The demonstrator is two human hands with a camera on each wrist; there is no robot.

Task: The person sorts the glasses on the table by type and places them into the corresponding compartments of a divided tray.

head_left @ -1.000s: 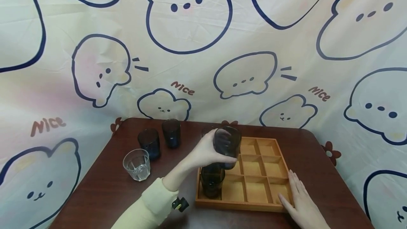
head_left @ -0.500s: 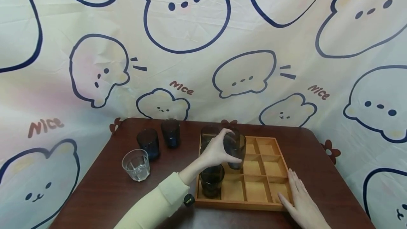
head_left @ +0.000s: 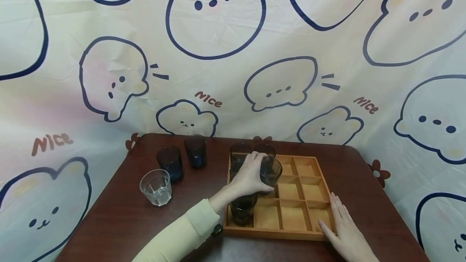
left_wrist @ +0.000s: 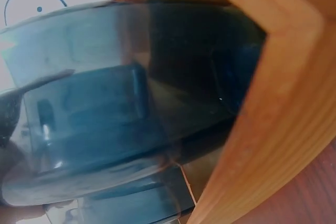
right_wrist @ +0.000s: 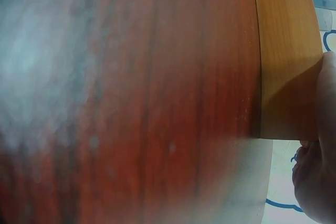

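Note:
My left hand grips a dark tinted drinking glass from its left side, thumb in front. The glass sits low in the second column, middle row of a divided wooden tray; whether it touches the bottom cannot be seen. Other dark glasses stand in the left column, including a front glass, and a back glass is in the second column. In the left wrist view a bluish glass fills the picture beside the tray's wall. My right hand rests with straight fingers against the tray's right front corner.
Left of the tray stand a clear glass and two dark blue glasses, one nearer and one farther. Bare compartments fill the tray's right side. A patterned cloth hangs behind the brown table.
My left hand has carried the dark glass slightly right, then lowered it into the tray's middle row. The right hand has stayed at the tray's corner.

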